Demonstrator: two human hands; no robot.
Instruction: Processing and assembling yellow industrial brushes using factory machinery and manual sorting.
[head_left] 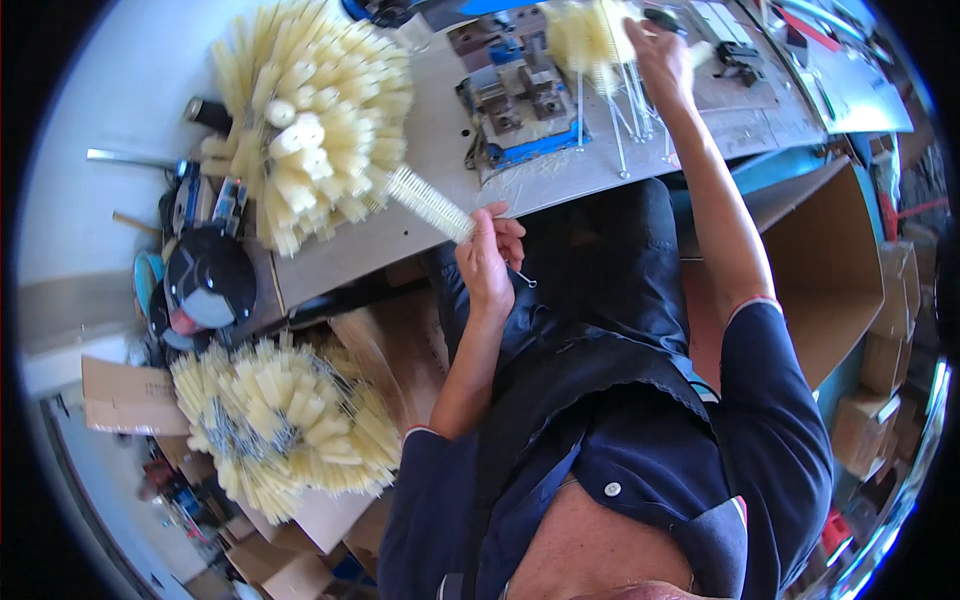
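My left hand [488, 262] is closed around a cream bristle tube brush [432, 203]. Its bristled end points up and left over the table edge, and its thin wire handle with a looped end sticks out below my fingers. At the far right of the table, my right hand [662, 62] reaches to a bundle of similar brushes [588, 42], whose looped wire handles hang toward me. The fingers there are blurred and partly hidden, so I cannot make out whether they grip a brush. A large pile of cream brushes [320, 120] stands left of my left hand.
Between the piles sits a metal fixture with a blue base [520, 105] on the grey worktable [420, 110]. More brushes [290, 420] fill a box at lower left, near a black rounded object [210, 270]. An open cardboard box [830, 260] stands below the table at right.
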